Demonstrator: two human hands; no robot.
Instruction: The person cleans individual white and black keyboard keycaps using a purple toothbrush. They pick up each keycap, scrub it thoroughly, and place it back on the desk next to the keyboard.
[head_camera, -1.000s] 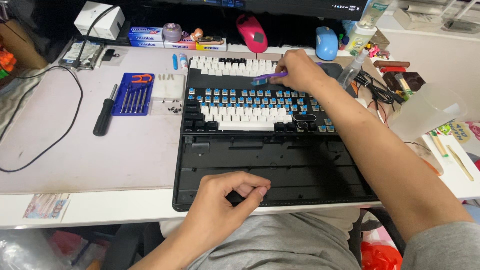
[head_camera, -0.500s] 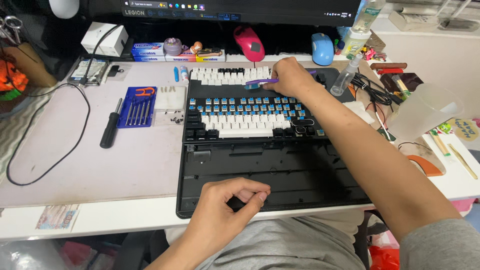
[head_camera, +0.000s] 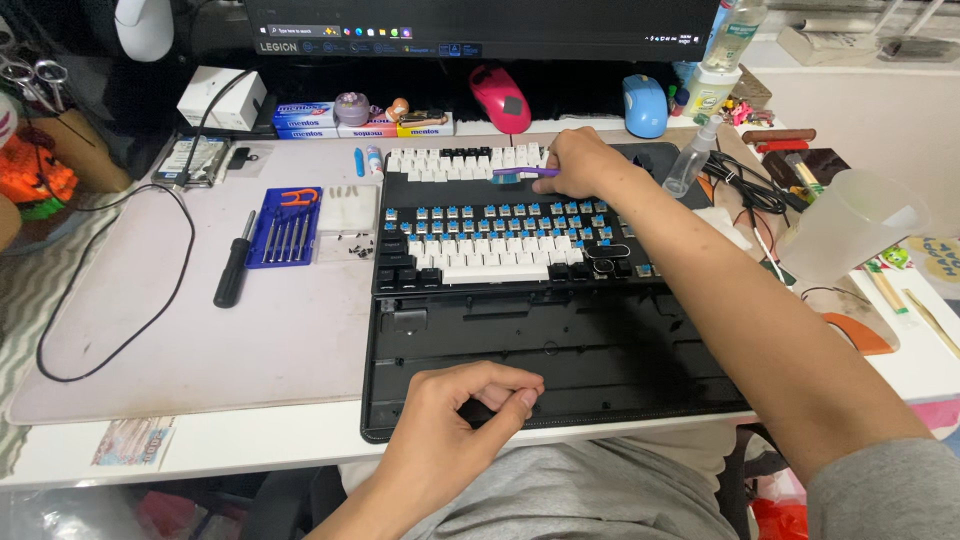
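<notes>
I'm brushing the keyboard (head_camera: 500, 225) with the purple toothbrush (head_camera: 525, 172), and it goes best if I keep the bristles low, stroke lightly between the bare blue switches, and push dust away from the keycaps. My right hand (head_camera: 585, 165) is closed on the brush handle at the keyboard's far edge, arm stretched across the desk (head_camera: 200, 330). My left hand (head_camera: 465, 410) rests loosely curled, holding nothing, on the empty black case (head_camera: 560, 350) just in front of the keyboard, steadying it.
</notes>
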